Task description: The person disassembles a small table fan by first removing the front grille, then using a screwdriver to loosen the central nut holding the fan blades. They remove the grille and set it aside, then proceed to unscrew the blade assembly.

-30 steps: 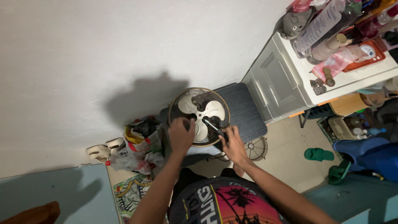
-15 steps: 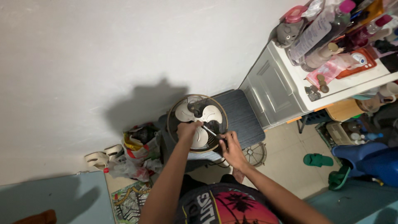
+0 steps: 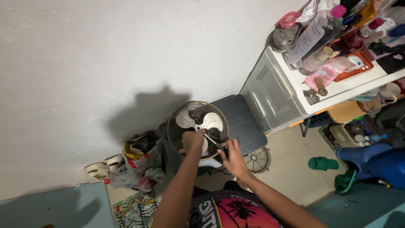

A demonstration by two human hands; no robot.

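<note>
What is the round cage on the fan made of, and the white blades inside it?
The cage looks like thin metal wire: fine dark spokes inside a tan rim. The blades look like smooth cream plastic, matte and evenly coloured, though painted metal cannot be ruled out. The left hand rests on them.

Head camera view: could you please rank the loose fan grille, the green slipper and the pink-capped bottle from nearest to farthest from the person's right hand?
From the right hand, which holds a screwdriver:
1. Loose fan grille, on the floor just right.
2. Green slipper, farther right on the floor.
3. Pink-capped bottle, up on the white cabinet.
</note>
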